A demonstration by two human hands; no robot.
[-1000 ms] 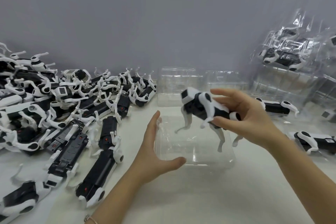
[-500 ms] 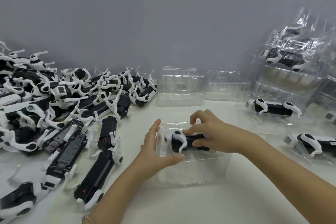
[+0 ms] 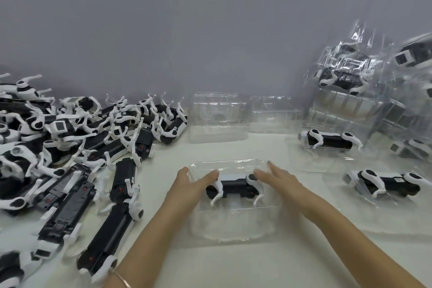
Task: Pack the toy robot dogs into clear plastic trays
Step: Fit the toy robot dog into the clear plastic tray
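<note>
Right, I'm seating this toy robot dog into the clear plastic tray, which sits dead centre on the table, just ahead of me. My left hand lies flat-fingered on the dog's 9 o'clock end, thumb out toward the tray's edge. My right hand rests straight fingers on the white hip at the 3 o'clock end. Neither hand grips anything; both simply press.

To do this well, I'd push down evenly at both ends so the body drops level into its moulded pocket. I'd also go lightly enough that the thin tray doesn't slide or buckle. I'd check that each leg sits in its groove before letting go; from here I can't tell whether the dog is fully seated.

The dog lies on its side, black body running 9 to 3, white legs bent and pointing toward 6 o'clock. It looks like hard, glossy plastic, with jointed legs that could snag.
</note>
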